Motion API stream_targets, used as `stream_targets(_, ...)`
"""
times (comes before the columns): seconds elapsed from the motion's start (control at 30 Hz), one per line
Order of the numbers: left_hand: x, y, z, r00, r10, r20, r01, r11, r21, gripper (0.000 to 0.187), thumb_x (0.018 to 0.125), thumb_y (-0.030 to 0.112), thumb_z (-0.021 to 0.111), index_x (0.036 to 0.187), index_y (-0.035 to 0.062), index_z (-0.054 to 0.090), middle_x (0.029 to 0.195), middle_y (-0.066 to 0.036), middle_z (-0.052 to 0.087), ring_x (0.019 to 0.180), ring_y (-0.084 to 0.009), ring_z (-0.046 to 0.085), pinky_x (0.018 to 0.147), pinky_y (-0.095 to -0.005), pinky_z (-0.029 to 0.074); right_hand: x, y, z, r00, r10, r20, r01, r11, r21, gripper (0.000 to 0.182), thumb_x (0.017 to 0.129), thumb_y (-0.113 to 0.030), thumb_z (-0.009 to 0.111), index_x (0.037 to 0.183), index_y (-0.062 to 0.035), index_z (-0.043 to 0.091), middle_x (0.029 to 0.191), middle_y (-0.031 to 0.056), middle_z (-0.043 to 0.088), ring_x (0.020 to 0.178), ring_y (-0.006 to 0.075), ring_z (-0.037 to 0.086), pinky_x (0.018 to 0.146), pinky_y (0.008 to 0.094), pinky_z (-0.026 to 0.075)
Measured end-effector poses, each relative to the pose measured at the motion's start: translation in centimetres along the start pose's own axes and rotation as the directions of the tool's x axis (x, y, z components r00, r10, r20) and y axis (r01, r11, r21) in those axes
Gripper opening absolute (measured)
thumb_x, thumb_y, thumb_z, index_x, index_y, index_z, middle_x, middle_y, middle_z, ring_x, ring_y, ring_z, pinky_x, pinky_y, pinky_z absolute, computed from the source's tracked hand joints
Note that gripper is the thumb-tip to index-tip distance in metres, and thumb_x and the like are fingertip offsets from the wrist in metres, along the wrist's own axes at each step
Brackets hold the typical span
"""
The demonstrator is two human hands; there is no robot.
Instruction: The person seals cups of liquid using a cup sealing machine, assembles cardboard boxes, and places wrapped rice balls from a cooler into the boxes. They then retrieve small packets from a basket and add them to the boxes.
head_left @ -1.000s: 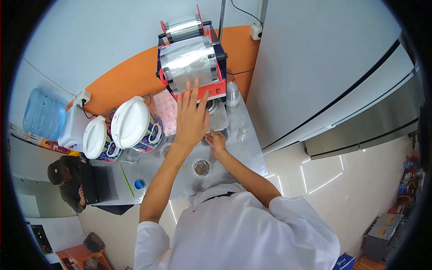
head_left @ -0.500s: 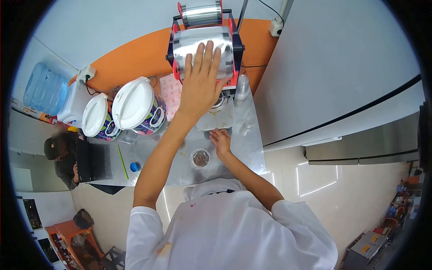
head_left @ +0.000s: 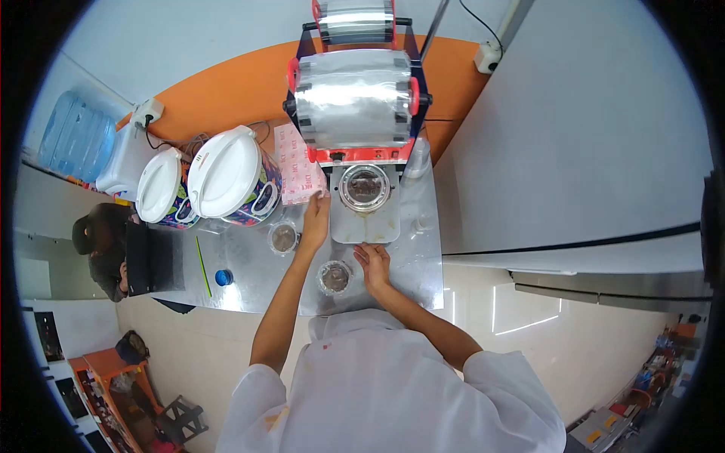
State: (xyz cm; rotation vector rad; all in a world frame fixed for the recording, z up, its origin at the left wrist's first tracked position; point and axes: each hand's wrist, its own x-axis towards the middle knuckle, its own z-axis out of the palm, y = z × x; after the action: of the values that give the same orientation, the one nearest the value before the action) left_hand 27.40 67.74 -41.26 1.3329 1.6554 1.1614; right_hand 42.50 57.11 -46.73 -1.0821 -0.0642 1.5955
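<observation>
A cup sealing machine with a wide roll of shiny film stands against the wall. Its pale metal tray sticks out in front, with a clear cup of dark contents seated in the tray's ring. My left hand is beside the tray's left edge, its fingers stretched forward and nothing visible in them. At the tray's front edge, my right hand has its fingers bent against the rim, partly hidden from above. Two more filled cups, one left of my forearm and another between my arms, stand on the metal table.
Two white-lidded patterned pots stand to the left, near a pink printed sheet. A green straw and blue cap lie on the table. Clear cups stand right. A person in a cap is at far left.
My left hand has come down from the film roll to the tray's left side, uncovering the roll and the cup in the ring. My right hand stays at the tray's front edge.
</observation>
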Motion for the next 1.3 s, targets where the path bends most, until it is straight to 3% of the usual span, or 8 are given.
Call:
stream_targets(0.07,1.7,-1.6,0.3,0.798,-0.495,0.343,0.585,0.774,-0.244,0.061,0.104,0.051,0.046,0.145,0.0056,0.049,0.139,-0.018,0.058,0.125,-0.0304,0.057,0.106,-0.0427,0.043,0.1,0.0,-0.2,1.000,0.002,0.008,-0.002,1.000,-0.018,0.011,0.094,-0.015,0.067,0.098,-0.0060,0.062,0.102,0.0079,0.068,0.101,0.0236,0.068,0.091,0.0384,0.054)
stream_targets(0.2,3.8,-1.8,1.7,0.710,-0.407,0.575,0.693,0.551,-0.465,0.063,0.102,0.055,0.048,0.145,0.0085,0.049,0.137,-0.015,0.060,0.125,-0.0286,0.059,0.106,-0.0422,0.046,-3.2,-5.3,-0.5,0.983,0.177,-0.041,-0.181,0.939,-0.291,0.023,0.092,-0.016,0.069,0.110,-0.0024,0.064,0.108,0.0129,0.069,0.100,0.0281,0.069,0.088,0.0402,0.055)
stream_targets(0.27,4.6,-2.7,2.3,0.653,-0.265,0.709,0.743,0.402,-0.535,0.062,0.101,0.053,0.052,0.143,0.0080,0.050,0.134,-0.014,0.062,0.121,-0.0250,0.062,0.104,-0.0416,0.050,-5.0,-9.8,0.1,0.959,0.117,0.259,0.261,-0.003,-0.965,0.037,0.089,-0.015,0.070,0.122,-0.0001,0.062,0.112,0.0181,0.068,0.097,0.0358,0.069,0.085,0.0444,0.056)
stream_targets(0.47,5.0,-3.4,3.4,0.718,-0.278,0.638,0.696,0.313,-0.646,0.053,0.099,0.049,0.059,0.132,0.0082,0.059,0.118,-0.010,0.071,0.105,-0.0230,0.070,0.093,-0.0388,0.057,-1.8,-14.8,6.5,0.631,-0.267,0.728,0.636,-0.359,-0.683,0.048,0.087,-0.014,0.069,0.131,0.0026,0.056,0.134,0.0268,0.056,0.122,0.0435,0.055,0.102,0.0501,0.046)
stream_targets(0.63,4.5,-5.1,4.0,0.687,-0.269,0.675,0.724,0.180,-0.666,0.052,0.095,0.052,0.064,0.125,0.0090,0.065,0.112,-0.010,0.073,0.098,-0.0234,0.072,0.087,-0.0377,0.058,2.4,-13.4,10.3,0.532,-0.277,0.800,0.665,-0.449,-0.597,0.059,0.086,-0.015,0.073,0.135,0.0047,0.047,0.140,0.0342,0.042,0.129,0.0512,0.044,0.107,0.0552,0.040)
stream_targets(0.73,4.6,-6.0,4.5,0.755,-0.307,0.580,0.653,0.267,-0.709,0.056,0.094,0.051,0.066,0.130,0.0087,0.064,0.126,-0.013,0.068,0.116,-0.0249,0.065,0.098,-0.0387,0.052,2.3,-12.4,10.8,0.625,-0.257,0.738,0.606,-0.436,-0.665,0.072,0.082,-0.019,0.078,0.142,0.0030,0.045,0.147,0.0329,0.035,0.134,0.0499,0.040,0.110,0.0531,0.039)
stream_targets(0.93,4.6,-7.0,7.5,0.904,-0.201,0.377,0.427,0.475,-0.769,0.057,0.094,0.050,0.067,0.133,0.0088,0.062,0.132,-0.012,0.065,0.123,-0.0243,0.060,0.103,-0.0383,0.048,2.6,-12.3,10.3,0.476,-0.268,0.838,0.643,-0.544,-0.539,0.078,0.074,-0.014,0.079,0.144,-0.0015,0.047,0.141,0.0309,0.045,0.131,0.0454,0.043,0.109,0.0550,0.035)
stream_targets(1.3,6.2,-9.4,8.6,0.952,-0.152,0.266,0.305,0.554,-0.774,0.060,0.096,0.048,0.065,0.142,0.0093,0.057,0.148,-0.007,0.053,0.140,-0.0198,0.041,0.115,-0.0354,0.033,0.1,-12.3,10.8,0.509,-0.281,0.814,0.587,-0.578,-0.567,0.081,0.072,-0.012,0.086,0.143,-0.0061,0.048,0.135,0.0292,0.047,0.124,0.0465,0.050,0.104,0.0524,0.042)
